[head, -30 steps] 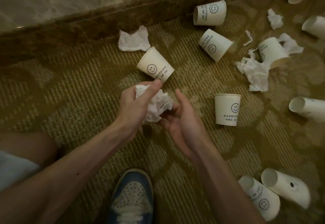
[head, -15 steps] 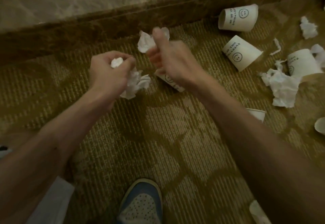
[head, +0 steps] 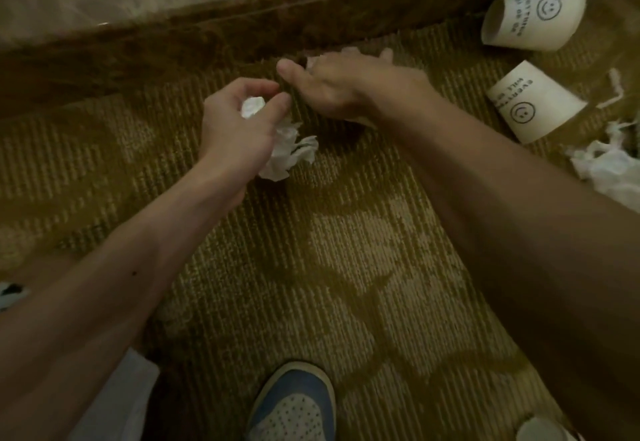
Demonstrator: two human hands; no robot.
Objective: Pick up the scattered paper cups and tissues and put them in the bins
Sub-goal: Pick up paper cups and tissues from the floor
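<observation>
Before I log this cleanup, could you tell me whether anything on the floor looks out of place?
Yes. Two paper cups lie tipped on their sides on the carpet at upper right, and a crumpled tissue lies loose at the right edge. The left hand grips another wadded tissue.

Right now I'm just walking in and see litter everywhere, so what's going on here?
A person is clearing a carpeted floor. The left hand has its grip closed on a crumpled tissue. The right hand reaches toward another tissue by the wall. Two paper cups lie tipped over nearby, not yet collected.
</observation>
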